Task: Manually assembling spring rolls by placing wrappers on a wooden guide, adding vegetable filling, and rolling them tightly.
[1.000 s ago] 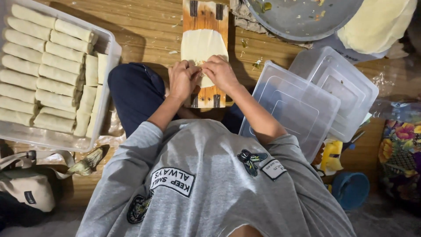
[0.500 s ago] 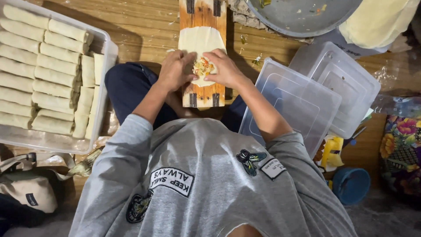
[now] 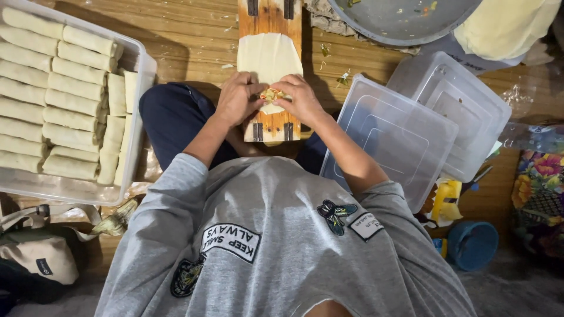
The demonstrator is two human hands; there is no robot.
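Observation:
A pale thin wrapper (image 3: 269, 56) lies on a narrow wooden board (image 3: 270, 17) in front of me. A small heap of mixed filling (image 3: 271, 94) sits at the wrapper's near edge. My left hand (image 3: 238, 97) and my right hand (image 3: 301, 97) pinch the near edge of the wrapper on either side of the filling, fingers curled over it. To the left, a clear plastic tray (image 3: 138, 117) holds several finished pale rolls (image 3: 56, 88) laid in rows.
Two clear plastic lids (image 3: 390, 135) lie at the right on the wooden floor. A grey metal bowl (image 3: 405, 20) and a stack of pale wrappers (image 3: 505, 26) sit at the top right. A blue cup (image 3: 472, 244), a yellow object (image 3: 446, 199) and a beige bag (image 3: 35, 258) lie near me.
Both hands have shifted up the board with the wrapper's near edge, gathering it over the filling. The view has also shifted slightly.

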